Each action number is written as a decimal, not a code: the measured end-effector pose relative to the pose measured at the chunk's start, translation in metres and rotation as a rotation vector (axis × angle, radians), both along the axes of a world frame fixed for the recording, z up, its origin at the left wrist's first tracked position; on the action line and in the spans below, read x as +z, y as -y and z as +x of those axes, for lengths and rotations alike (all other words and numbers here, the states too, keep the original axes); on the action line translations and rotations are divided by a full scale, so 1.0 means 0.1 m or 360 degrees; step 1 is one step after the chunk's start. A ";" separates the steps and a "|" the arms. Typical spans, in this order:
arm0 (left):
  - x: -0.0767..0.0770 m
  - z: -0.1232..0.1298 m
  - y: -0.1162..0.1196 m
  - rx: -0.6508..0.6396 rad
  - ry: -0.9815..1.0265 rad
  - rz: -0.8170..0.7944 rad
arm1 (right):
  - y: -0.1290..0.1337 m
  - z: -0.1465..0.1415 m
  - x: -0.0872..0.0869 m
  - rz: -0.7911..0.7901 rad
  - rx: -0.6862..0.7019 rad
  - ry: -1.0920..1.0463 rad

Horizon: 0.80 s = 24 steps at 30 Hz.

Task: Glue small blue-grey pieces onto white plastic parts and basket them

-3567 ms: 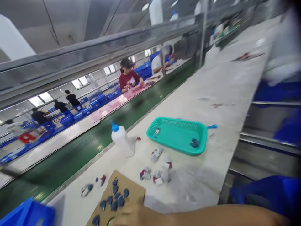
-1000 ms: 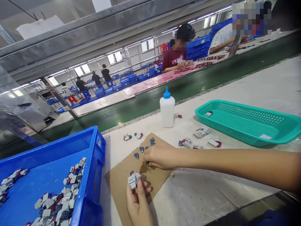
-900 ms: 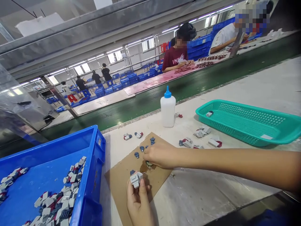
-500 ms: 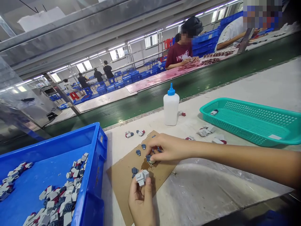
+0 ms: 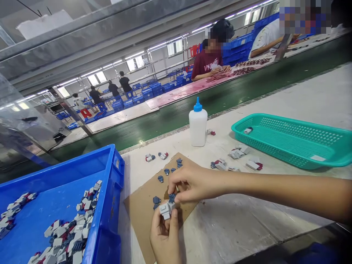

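– Holding that grey block point(image 5: 165, 210) up off the cardboard sheet point(image 5: 143, 209), the left hand point(image 5: 164, 234) has it pinched at the fingertips, thumb on one side, fingers on the other. Why raised like that?

– Probably so the right hand point(image 5: 192, 183) can meet it. The right thumb and forefinger are closed on 1 small dark blue piece point(image 5: 172, 198), and that piece touches the top of the grey block.

– So neither hand is slack?

– No. Both are curled tight on their parts, with the other right fingers folded loosely above.

– And the loose blue pieces point(image 5: 167, 171)?

– Spread on the cardboard just beyond the right hand, likely laid out there for easy picking. A dark stain lies on the board under the hands; I cannot tell what it is.

– The rest?

– A white bottle point(image 5: 197, 126) with a blue cap stands upright farther back, a teal basket point(image 5: 324, 161) sits to the right with finished-looking bits point(image 5: 239, 154) just beside it, and a blue bin point(image 5: 104, 205) of grey parts sits at the left.
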<state>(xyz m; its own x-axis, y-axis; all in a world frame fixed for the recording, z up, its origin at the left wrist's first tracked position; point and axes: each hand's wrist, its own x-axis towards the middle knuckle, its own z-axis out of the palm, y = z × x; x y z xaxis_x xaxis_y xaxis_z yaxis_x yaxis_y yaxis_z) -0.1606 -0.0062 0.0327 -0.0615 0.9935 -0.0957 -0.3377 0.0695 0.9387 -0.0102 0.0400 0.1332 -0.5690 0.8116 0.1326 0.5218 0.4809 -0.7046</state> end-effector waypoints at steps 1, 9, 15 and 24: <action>-0.01 0.00 0.00 0.0017 -0.0009 0.0000 | 0.00 0.00 0.00 -0.0003 0.0009 0.0018; 0.11 0.07 0.06 0.0102 -0.0062 0.0040 | -0.02 0.00 0.07 -0.0077 0.0096 0.0256; 0.05 0.04 0.05 0.0032 -0.0075 0.0046 | -0.08 0.03 0.11 -0.0155 0.0225 0.0251; 0.01 0.05 0.05 0.0044 -0.0148 0.0041 | -0.06 0.02 0.08 -0.0231 0.0156 0.0233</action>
<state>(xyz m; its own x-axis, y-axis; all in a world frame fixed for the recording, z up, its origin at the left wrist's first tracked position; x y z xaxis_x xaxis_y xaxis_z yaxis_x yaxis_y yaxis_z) -0.1559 -0.0113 0.0341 -0.0966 0.9933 -0.0627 -0.2502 0.0367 0.9675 -0.0077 0.0462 0.1409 -0.6505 0.7562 -0.0713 0.5793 0.4332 -0.6905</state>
